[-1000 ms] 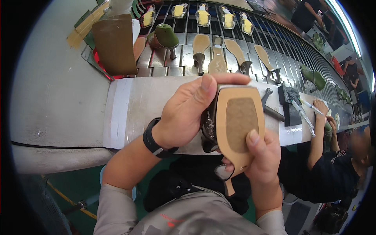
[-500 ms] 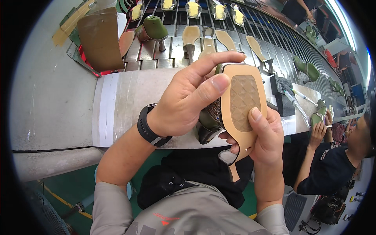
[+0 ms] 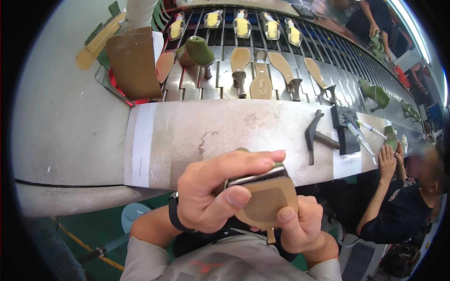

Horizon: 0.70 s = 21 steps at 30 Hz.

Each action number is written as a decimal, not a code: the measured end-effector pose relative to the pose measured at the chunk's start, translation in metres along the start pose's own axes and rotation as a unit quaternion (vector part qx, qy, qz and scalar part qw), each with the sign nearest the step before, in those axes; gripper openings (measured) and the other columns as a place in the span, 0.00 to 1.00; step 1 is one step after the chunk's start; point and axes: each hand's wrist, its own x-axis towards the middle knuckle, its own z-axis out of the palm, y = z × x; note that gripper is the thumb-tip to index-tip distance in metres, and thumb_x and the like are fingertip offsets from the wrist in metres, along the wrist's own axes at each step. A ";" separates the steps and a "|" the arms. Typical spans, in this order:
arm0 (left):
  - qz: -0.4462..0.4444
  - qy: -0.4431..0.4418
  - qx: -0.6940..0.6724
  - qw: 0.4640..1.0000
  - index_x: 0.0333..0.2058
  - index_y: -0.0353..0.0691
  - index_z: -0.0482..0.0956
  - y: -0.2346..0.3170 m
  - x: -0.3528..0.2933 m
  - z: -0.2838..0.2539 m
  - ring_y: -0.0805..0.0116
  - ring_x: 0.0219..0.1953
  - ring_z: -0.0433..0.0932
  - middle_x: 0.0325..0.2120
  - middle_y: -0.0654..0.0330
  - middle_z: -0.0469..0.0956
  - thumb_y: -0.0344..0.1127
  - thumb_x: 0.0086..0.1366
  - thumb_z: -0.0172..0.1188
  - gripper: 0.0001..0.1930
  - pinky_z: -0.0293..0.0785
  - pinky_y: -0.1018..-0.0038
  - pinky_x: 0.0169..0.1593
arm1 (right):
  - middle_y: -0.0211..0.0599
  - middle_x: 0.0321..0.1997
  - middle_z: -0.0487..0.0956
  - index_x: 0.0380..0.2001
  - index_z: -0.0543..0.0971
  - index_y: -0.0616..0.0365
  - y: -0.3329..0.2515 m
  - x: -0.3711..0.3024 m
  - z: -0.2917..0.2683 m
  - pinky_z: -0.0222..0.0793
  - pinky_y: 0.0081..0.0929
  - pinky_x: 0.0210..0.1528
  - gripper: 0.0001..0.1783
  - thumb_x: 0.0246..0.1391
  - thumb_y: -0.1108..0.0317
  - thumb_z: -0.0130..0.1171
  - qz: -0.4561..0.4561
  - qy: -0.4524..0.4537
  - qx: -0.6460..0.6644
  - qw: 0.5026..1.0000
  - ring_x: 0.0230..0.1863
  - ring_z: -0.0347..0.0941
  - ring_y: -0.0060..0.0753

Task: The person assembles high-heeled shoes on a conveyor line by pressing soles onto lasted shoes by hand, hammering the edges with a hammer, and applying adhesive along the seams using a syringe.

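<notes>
A high-heeled shoe with a tan sole (image 3: 265,203) is held low in front of me, its toe edge tilted up and outward. My left hand (image 3: 206,189) wraps around the toe from the left, thumb on the sole's edge and fingers over the front. On the right, my right hand (image 3: 300,227) grips the other side, thumb pressed on the sole. The heel (image 3: 271,236) points down toward my lap; most of the upper is hidden. Beyond my hands, a hammer (image 3: 310,133) rests on the pale worktop (image 3: 225,126).
Several tan soles with heels (image 3: 240,58) and a green shoe (image 3: 199,51) lie on the slatted conveyor (image 3: 220,89). A brown board (image 3: 133,63) stands at left. Syringes (image 3: 360,136) lie by a black block (image 3: 344,124). At right, a co-worker's hands (image 3: 388,161) hold a green shoe (image 3: 390,138).
Both hands have brought the shoe down and closer to my body. Its sole has tipped, so it looks foreshortened, and the hammer behind it has come fully into sight.
</notes>
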 end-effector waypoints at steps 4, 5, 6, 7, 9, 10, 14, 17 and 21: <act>-0.014 0.048 -0.008 0.999 0.57 0.28 0.76 0.016 -0.012 0.001 0.44 0.57 0.85 0.55 0.30 0.80 0.46 0.82 0.53 0.22 0.82 0.49 0.61 | 0.41 0.20 0.79 0.32 0.82 0.67 0.008 -0.005 0.013 0.71 0.31 0.22 0.17 0.74 0.65 0.59 -0.047 -0.014 -0.072 0.996 0.18 0.77 0.37; -0.019 0.063 -0.004 0.998 0.56 0.29 0.77 0.018 -0.013 0.001 0.44 0.56 0.85 0.54 0.31 0.81 0.46 0.81 0.55 0.22 0.83 0.50 0.61 | 0.40 0.19 0.77 0.31 0.81 0.66 0.008 -0.004 0.017 0.69 0.32 0.21 0.16 0.73 0.65 0.60 -0.055 -0.009 -0.079 0.995 0.17 0.75 0.38; -0.024 0.079 -0.001 0.997 0.55 0.29 0.77 0.021 -0.014 0.000 0.45 0.55 0.86 0.53 0.32 0.82 0.46 0.81 0.57 0.21 0.84 0.51 0.60 | 0.40 0.18 0.75 0.30 0.81 0.65 0.007 -0.002 0.021 0.68 0.34 0.21 0.16 0.72 0.65 0.61 -0.063 -0.004 -0.087 0.994 0.16 0.72 0.39; -0.027 0.078 0.001 0.997 0.55 0.29 0.77 0.022 -0.014 -0.002 0.45 0.55 0.86 0.53 0.32 0.82 0.46 0.81 0.57 0.21 0.84 0.51 0.60 | 0.40 0.18 0.75 0.30 0.81 0.65 0.006 -0.001 0.022 0.68 0.34 0.21 0.16 0.72 0.65 0.61 -0.063 -0.003 -0.083 0.995 0.16 0.72 0.39; -0.031 0.083 0.029 0.996 0.52 0.31 0.78 0.026 -0.015 -0.006 0.45 0.54 0.86 0.50 0.34 0.84 0.44 0.78 0.62 0.19 0.85 0.52 0.58 | 0.39 0.19 0.75 0.30 0.81 0.64 0.004 0.001 0.026 0.68 0.34 0.20 0.14 0.71 0.67 0.63 -0.064 -0.007 -0.105 0.992 0.15 0.72 0.41; -0.033 0.081 0.029 0.996 0.52 0.31 0.78 0.029 -0.015 -0.007 0.45 0.54 0.86 0.50 0.34 0.84 0.44 0.78 0.62 0.19 0.85 0.52 0.58 | 0.39 0.19 0.75 0.30 0.81 0.64 0.005 0.002 0.028 0.68 0.34 0.20 0.14 0.71 0.67 0.63 -0.062 -0.005 -0.103 0.993 0.15 0.72 0.41; -0.069 0.104 0.053 0.991 0.45 0.33 0.77 0.041 -0.011 -0.009 0.48 0.51 0.87 0.46 0.37 0.85 0.38 0.74 0.68 0.14 0.86 0.54 0.56 | 0.39 0.19 0.75 0.31 0.81 0.63 0.001 0.007 0.035 0.68 0.35 0.20 0.12 0.68 0.67 0.65 -0.078 -0.002 -0.122 0.989 0.16 0.72 0.42; -0.072 0.111 0.112 0.985 0.41 0.35 0.75 0.051 -0.005 -0.009 0.52 0.45 0.88 0.41 0.42 0.85 0.34 0.71 0.70 0.13 0.87 0.57 0.53 | 0.40 0.19 0.75 0.33 0.82 0.63 0.000 0.012 0.039 0.69 0.36 0.21 0.10 0.67 0.67 0.66 -0.091 -0.013 -0.132 0.987 0.17 0.73 0.43; -0.086 0.166 0.164 0.968 0.38 0.37 0.71 0.052 -0.002 -0.012 0.60 0.38 0.86 0.37 0.48 0.83 0.31 0.69 0.70 0.13 0.86 0.60 0.51 | 0.42 0.20 0.76 0.36 0.83 0.63 -0.003 0.026 0.039 0.70 0.37 0.22 0.10 0.64 0.67 0.69 -0.110 -0.054 -0.144 0.982 0.19 0.74 0.45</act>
